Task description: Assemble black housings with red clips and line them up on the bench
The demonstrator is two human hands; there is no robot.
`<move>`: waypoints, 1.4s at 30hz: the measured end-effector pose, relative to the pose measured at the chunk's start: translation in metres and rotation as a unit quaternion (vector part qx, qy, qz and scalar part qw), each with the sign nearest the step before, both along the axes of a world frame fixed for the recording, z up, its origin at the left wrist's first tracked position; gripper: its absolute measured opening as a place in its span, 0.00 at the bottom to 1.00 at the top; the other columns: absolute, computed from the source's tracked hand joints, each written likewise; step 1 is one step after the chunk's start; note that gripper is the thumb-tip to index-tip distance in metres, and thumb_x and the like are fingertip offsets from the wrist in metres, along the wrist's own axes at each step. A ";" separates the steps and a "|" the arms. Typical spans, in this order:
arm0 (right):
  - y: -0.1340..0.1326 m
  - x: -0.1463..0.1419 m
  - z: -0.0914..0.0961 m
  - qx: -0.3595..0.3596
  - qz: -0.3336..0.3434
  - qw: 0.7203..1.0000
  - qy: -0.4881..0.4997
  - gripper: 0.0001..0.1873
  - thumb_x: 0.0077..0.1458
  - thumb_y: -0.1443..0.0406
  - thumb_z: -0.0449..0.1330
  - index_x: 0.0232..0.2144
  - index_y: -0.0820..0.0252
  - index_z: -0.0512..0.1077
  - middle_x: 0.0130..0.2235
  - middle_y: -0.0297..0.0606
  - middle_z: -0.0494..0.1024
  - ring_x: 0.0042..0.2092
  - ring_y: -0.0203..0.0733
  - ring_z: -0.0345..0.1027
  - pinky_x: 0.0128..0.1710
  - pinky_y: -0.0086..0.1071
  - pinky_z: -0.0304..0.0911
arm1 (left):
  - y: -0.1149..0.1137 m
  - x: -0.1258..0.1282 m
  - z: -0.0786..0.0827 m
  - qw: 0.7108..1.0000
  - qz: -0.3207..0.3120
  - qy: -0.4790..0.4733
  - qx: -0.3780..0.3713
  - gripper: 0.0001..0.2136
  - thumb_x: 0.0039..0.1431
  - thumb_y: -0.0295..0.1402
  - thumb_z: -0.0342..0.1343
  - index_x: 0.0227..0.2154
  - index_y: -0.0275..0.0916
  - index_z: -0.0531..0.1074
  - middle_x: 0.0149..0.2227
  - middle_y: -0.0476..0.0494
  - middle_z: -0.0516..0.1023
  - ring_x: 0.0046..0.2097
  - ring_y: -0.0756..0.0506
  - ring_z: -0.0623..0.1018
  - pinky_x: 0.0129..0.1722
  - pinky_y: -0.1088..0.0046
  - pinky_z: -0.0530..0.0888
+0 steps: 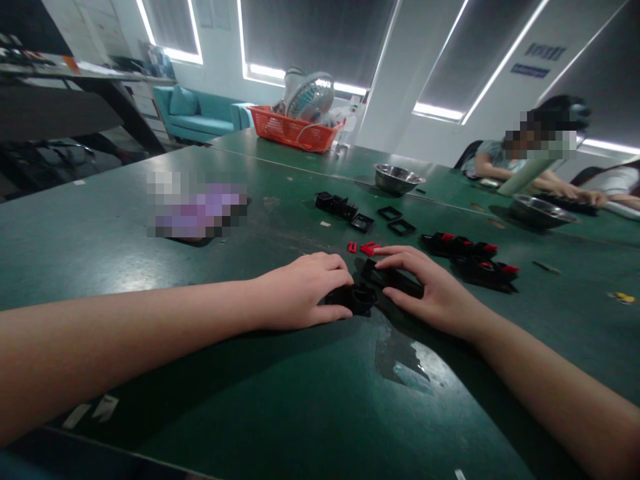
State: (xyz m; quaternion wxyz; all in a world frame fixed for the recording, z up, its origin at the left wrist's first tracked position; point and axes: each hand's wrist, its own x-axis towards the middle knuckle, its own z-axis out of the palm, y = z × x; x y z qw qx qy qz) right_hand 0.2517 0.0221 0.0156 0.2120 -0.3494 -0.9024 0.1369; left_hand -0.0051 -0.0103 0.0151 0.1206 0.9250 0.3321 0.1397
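Note:
My left hand (305, 293) is closed around a black plastic part (364, 300) with an opening in its top, low against the green table. Beside it, my right hand (435, 287) curls round a longer black plastic part (405, 283), thumb on the near side and fingertips at its far edge. The palm hides some of that part. Small red plastic pieces (369, 249) lie just beyond my right fingertips. To the right sit black assemblies (483, 272) with red pieces in them. Farther back are black square frames (401, 227) and a cluster of black parts (336, 205).
A phone-like purple object (203, 210), partly blurred, lies on the table (280, 400) at left. Metal bowls (397, 179) stand toward the back and right. An orange basket (295, 130) holds a fan at the far edge. A co-worker (530, 150) handles something dark across the table.

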 end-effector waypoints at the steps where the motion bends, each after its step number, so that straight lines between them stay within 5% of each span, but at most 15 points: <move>1: 0.000 0.000 0.000 0.001 -0.004 1.000 0.001 0.17 0.54 0.63 0.61 0.47 0.53 0.69 0.54 0.45 0.72 0.57 0.54 0.65 0.57 0.53 0.61 | 0.000 0.000 0.000 1.000 0.000 -0.002 0.002 0.15 0.61 0.37 0.57 0.46 0.33 0.71 0.51 0.33 0.72 0.52 0.37 0.72 0.53 0.57 0.69; 8: -0.003 -0.002 0.005 0.013 -0.062 0.997 -0.036 0.23 0.51 0.59 0.62 0.50 0.58 0.70 0.45 0.46 0.76 0.45 0.54 0.72 0.47 0.50 0.68 | 0.000 0.000 -0.002 1.000 0.000 -0.015 0.006 0.12 0.60 0.35 0.57 0.44 0.34 0.72 0.50 0.35 0.73 0.51 0.38 0.73 0.53 0.60 0.70; 27: -0.003 -0.003 0.005 0.029 -0.073 0.995 -0.068 0.19 0.52 0.57 0.61 0.45 0.59 0.75 0.44 0.46 0.75 0.46 0.54 0.71 0.49 0.51 0.66 | 0.002 -0.002 -0.002 1.000 -0.007 -0.014 0.008 0.15 0.61 0.37 0.57 0.47 0.34 0.70 0.50 0.35 0.73 0.52 0.38 0.73 0.54 0.58 0.70; 36: -0.012 -0.008 0.010 0.006 -0.129 0.991 0.043 0.17 0.50 0.57 0.63 0.43 0.52 0.74 0.42 0.42 0.79 0.41 0.53 0.73 0.45 0.49 0.69 | 0.001 -0.003 -0.001 0.992 0.044 -0.118 -0.002 0.21 0.64 0.40 0.54 0.55 0.32 0.63 0.52 0.34 0.71 0.54 0.41 0.71 0.57 0.61 0.68; 42: -0.027 -0.017 0.018 0.023 -0.071 0.996 0.040 0.18 0.51 0.58 0.63 0.46 0.52 0.73 0.42 0.41 0.79 0.41 0.52 0.74 0.44 0.47 0.70 | 0.002 -0.004 -0.001 0.987 0.053 -0.152 0.022 0.27 0.61 0.43 0.55 0.59 0.34 0.59 0.58 0.31 0.66 0.60 0.37 0.66 0.61 0.55 0.64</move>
